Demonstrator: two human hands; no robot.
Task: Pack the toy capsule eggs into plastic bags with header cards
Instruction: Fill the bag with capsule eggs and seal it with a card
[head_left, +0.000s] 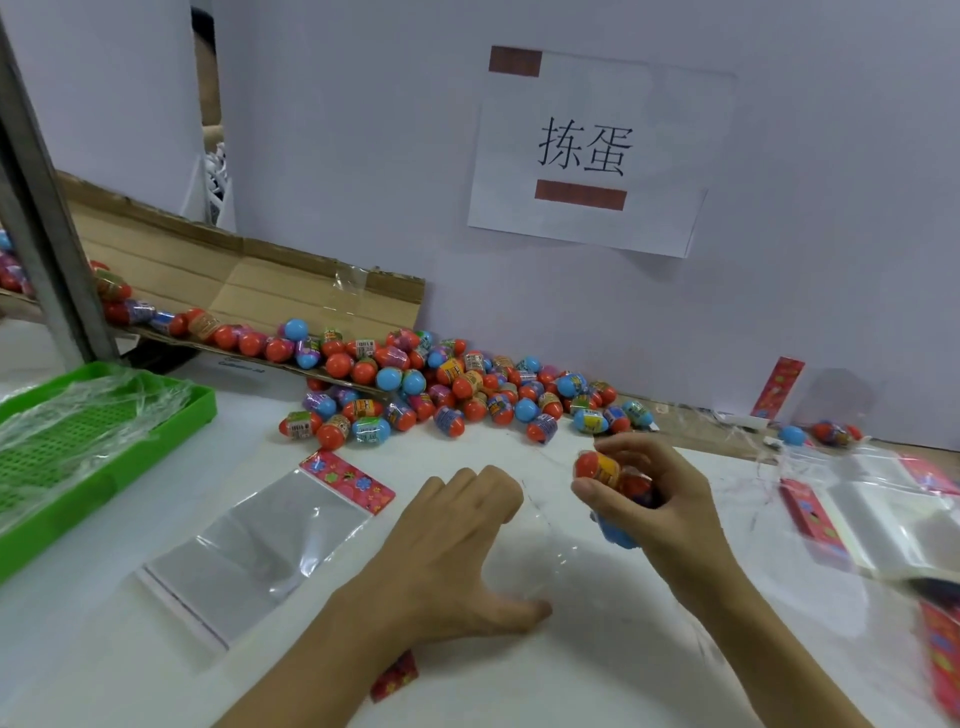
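Note:
My right hand (654, 499) grips a few capsule eggs (602, 467), orange and blue, just above the table. My left hand (457, 551) holds the mouth of a clear plastic bag (540, 551) whose red header card (395, 675) shows under my wrist. The eggs in my right hand sit right at the bag's opening. A big pile of capsule eggs (441, 389) lies against the back wall. A second flat bag with a pink header card (260, 540) lies to the left.
A green tray (171, 415) with crumpled clear film stands at the left. A flattened cardboard box (234, 280) leans behind the pile. A stack of bags with red header cards (878, 514) lies at the right. A paper sign (587, 150) hangs on the wall.

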